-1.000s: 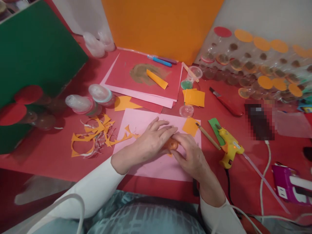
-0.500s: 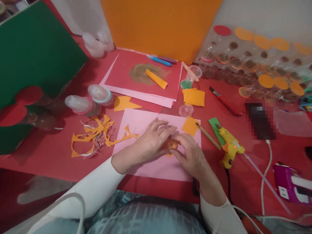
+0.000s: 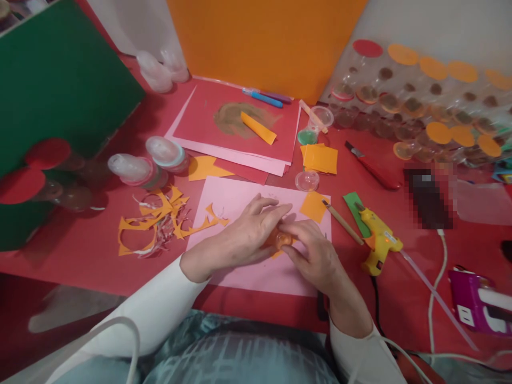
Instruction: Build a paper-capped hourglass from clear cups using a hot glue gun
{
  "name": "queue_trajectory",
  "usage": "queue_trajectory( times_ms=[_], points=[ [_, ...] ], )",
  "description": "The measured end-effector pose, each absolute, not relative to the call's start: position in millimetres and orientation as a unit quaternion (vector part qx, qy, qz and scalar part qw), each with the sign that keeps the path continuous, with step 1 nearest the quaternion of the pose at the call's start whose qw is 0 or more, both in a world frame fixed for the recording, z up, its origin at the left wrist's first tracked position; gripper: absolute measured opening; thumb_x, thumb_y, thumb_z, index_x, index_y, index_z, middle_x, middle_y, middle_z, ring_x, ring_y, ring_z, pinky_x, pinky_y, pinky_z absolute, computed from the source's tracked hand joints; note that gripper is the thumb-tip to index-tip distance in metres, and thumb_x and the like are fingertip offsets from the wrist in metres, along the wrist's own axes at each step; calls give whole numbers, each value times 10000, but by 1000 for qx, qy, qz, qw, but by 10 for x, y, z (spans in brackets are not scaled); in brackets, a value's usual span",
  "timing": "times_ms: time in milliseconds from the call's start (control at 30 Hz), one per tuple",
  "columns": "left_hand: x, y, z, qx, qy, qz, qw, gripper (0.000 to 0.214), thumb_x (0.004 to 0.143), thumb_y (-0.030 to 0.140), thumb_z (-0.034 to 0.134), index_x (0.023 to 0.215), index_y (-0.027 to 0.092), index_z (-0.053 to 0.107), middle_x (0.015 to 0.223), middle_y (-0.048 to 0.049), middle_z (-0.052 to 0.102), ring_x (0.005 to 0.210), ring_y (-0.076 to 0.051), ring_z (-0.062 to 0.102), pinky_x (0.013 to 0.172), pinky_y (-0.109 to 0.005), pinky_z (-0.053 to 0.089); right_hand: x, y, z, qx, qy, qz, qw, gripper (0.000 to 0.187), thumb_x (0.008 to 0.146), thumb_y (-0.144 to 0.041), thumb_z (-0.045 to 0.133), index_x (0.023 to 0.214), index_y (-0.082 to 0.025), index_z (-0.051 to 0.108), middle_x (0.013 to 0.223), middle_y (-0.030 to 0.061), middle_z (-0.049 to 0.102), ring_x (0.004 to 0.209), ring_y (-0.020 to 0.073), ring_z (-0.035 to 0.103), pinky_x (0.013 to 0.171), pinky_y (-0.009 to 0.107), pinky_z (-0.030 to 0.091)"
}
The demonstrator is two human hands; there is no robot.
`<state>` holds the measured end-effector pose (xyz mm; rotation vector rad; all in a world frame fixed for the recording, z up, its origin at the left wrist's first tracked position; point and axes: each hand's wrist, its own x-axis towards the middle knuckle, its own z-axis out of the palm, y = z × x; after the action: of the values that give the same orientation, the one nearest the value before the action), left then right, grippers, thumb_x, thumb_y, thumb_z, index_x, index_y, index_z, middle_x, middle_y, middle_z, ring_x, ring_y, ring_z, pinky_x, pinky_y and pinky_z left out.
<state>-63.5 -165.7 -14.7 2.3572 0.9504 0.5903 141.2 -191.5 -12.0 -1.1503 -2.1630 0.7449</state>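
Over a pink sheet [image 3: 232, 274], both hands meet around a small clear plastic cup [image 3: 284, 240] that looks orange from the paper under it. My left hand [image 3: 254, 226] curves over its left side with long, slightly bent fingers; the thumb is hidden. My right hand [image 3: 316, 253] grips the right side, thumb in front and fingers behind. An orange paper corner [image 3: 277, 255] peeks out below the cup. Orange paper scraps [image 3: 206, 224] lie left of my left hand. Beyond my right hand are an orange paper square [image 3: 314, 207] and a wooden-handled tool [image 3: 342, 221].
A yellow glue gun [image 3: 380, 240] lies on a green strip [image 3: 356, 210] at right, near a red cutter knife [image 3: 374, 168]. Clear bottle shapes with orange discs [image 3: 434, 68] fill the back right. Bottle tops [image 3: 164, 152] stand at left, beside a green board [image 3: 60, 106].
Both hands stay around the cup with hardly any motion. The whole view has shifted slightly.
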Motion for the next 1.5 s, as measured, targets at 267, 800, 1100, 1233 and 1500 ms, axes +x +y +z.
queue_trajectory(
  times_ms=[267, 800, 1100, 1233, 1500],
  points=[
    [-603, -1667, -221, 885, 352, 205, 225, 900, 770, 231, 782, 1482, 138, 239, 1308, -213, 615, 1344, -396, 458, 1126, -718, 318, 1422, -1904, -128, -438, -809, 287, 265, 188, 1008, -358, 505, 1075, -232, 628, 949, 79, 703, 881, 257, 636, 767, 388, 539],
    [-593, -1671, -229, 880, 337, 228, 246, 900, 824, 282, 755, 1514, 180, 186, 1322, -184, 597, 1325, -372, 459, 1123, -684, 353, 1406, -1907, -127, -432, -808, 294, 272, 157, 918, -203, 577, 1066, -227, 625, 983, 76, 714, 886, 256, 638, 769, 389, 523],
    [-605, -1664, -188, 876, 334, 240, 250, 886, 866, 214, 650, 1547, 186, 83, 1230, -161, 639, 1294, -376, 471, 1095, -691, 361, 1369, -1936, -149, -428, -804, 272, 313, 232, 950, -259, 566, 1176, -230, 613, 1069, 98, 719, 989, 279, 637, 872, 440, 533],
    [-599, -1669, -225, 879, 340, 234, 237, 902, 831, 212, 702, 1526, 148, 131, 1199, -166, 657, 1309, -395, 456, 1108, -705, 332, 1390, -1917, -167, -428, -807, 284, 293, 178, 979, -299, 545, 1125, -238, 625, 1008, 91, 718, 933, 271, 643, 812, 417, 540],
    [-594, -1679, -273, 883, 352, 216, 222, 944, 821, 265, 745, 1528, 170, 127, 1309, -200, 607, 1324, -387, 474, 1112, -716, 327, 1391, -1883, -136, -419, -817, 277, 283, 135, 991, -305, 533, 1063, -226, 615, 930, 73, 709, 847, 242, 630, 752, 372, 534]
  ],
)
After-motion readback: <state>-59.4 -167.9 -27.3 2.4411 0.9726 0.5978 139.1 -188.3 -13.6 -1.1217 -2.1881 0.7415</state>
